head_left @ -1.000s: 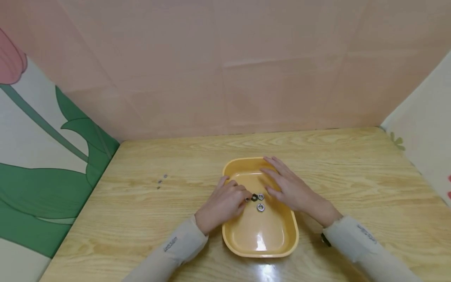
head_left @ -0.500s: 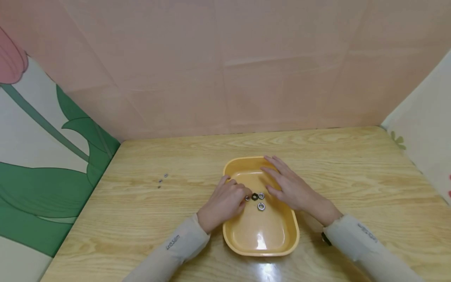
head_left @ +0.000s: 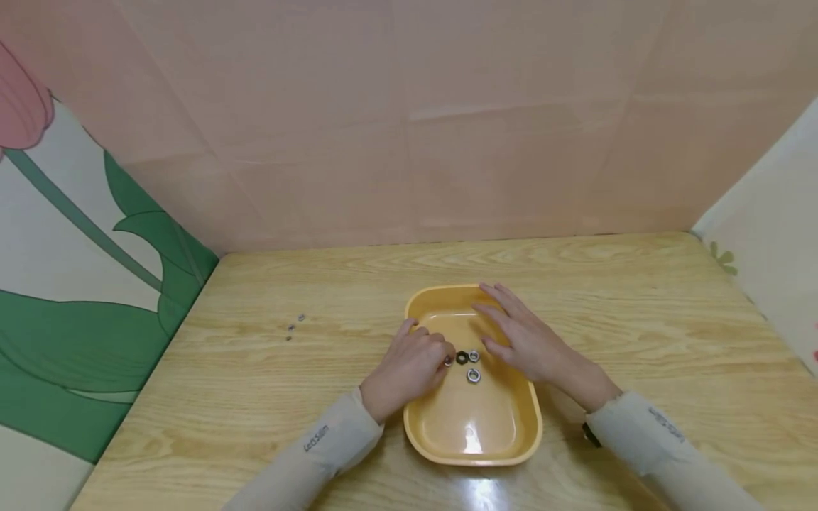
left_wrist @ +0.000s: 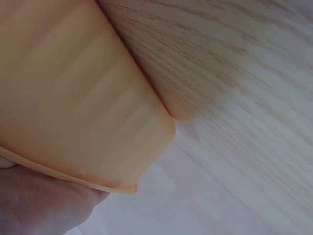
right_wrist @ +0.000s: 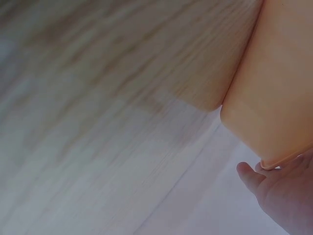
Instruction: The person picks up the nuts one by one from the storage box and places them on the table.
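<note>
step looks like handling a small nut (head_left: 449,361) in the yellow tray (head_left: 473,433). nut sits right at the left hand (head_left: 412,363) fingers, which are curled; pinch or mere touch, can't tell. dark nut (head_left: 462,358) and two silver nuts (head_left: 473,381) just right of those fingers. right hand (head_left: 529,342) fingers loosely spread over the right side. next move probably calls for a fine, steady pinch. vs half a second ago: hands, nuts practically unmoved.

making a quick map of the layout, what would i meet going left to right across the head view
Green leaf print, three tiny pieces, left hand, black nut, two silver nuts one nearer than the other, right hand, pale green print.
</note>
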The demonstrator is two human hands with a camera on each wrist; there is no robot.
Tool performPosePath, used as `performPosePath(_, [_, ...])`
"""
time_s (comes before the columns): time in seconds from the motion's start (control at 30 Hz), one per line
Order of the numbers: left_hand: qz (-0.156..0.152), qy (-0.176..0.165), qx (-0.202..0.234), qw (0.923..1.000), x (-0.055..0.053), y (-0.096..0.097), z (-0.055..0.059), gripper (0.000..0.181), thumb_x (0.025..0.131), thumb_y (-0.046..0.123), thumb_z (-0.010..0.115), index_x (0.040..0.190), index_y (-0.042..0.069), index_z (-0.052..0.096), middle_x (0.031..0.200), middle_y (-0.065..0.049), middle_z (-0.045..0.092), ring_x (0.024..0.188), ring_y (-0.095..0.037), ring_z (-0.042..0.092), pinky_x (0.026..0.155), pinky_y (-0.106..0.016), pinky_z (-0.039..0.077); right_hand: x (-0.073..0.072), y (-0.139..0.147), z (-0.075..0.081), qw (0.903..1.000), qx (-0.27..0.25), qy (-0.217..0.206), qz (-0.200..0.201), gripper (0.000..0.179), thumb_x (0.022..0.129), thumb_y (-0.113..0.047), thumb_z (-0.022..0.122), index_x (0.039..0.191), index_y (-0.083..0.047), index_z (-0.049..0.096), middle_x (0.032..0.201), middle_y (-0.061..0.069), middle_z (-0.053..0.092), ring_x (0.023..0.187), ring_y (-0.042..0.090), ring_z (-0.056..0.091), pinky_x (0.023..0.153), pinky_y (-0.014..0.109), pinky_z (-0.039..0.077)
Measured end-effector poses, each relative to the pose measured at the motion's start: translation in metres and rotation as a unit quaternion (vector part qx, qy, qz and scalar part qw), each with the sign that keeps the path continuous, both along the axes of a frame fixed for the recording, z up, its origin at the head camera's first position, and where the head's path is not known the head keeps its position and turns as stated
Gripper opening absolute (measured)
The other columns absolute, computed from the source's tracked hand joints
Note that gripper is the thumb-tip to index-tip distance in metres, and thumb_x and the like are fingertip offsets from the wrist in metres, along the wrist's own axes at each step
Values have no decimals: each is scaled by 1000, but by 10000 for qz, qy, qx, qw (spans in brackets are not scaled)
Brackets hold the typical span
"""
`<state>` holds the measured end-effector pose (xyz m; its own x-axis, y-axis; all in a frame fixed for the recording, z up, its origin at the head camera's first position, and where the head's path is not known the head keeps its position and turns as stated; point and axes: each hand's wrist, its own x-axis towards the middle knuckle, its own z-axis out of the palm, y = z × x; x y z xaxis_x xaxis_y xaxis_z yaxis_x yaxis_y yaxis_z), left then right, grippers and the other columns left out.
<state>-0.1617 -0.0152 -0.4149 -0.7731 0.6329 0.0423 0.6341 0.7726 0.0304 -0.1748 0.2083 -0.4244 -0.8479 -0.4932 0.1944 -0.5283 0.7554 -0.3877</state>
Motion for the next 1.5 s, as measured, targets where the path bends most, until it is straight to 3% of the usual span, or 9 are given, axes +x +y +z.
performPosePath(0.5, [260,152,-165,9994,1,3,-1,7,88,27,72,93,26,76,89,8,70,82,-15,62,107,-42,36,-1,0,-1,10000,56,25,8,52,96,-19,63,142,-1,49,162,19,24,149,46,19,117,61,24])
performPosePath(0.83, [235,165,-272,9992,1,5,0,3,86,27,74,88,28,75,87,9,70,82,-15,62,106,-44,37,-1,0,-1,10000,23,77,31,52,95,-18,63,142,0,49,162,19,25,148,47,20,117,62,25])
performPosePath(1.13, [154,244,225,9993,1,1,-2,6,90,18,67,89,22,71,82,8,72,78,-16,63,105,-43,38,0,-1,0,10000,37,27,10,53,96,-19,62,143,1,48,162,19,25,148,47,20,117,62,24])
performPosePath(1.5, [29,238,308,9992,-1,0,-2,10,79,15,72,86,21,66,74,8,67,73,-15,60,103,-41,39,0,0,-1,10000,11,23,3,53,96,-19,62,143,0,47,162,18,25,148,47,20,117,61,23])
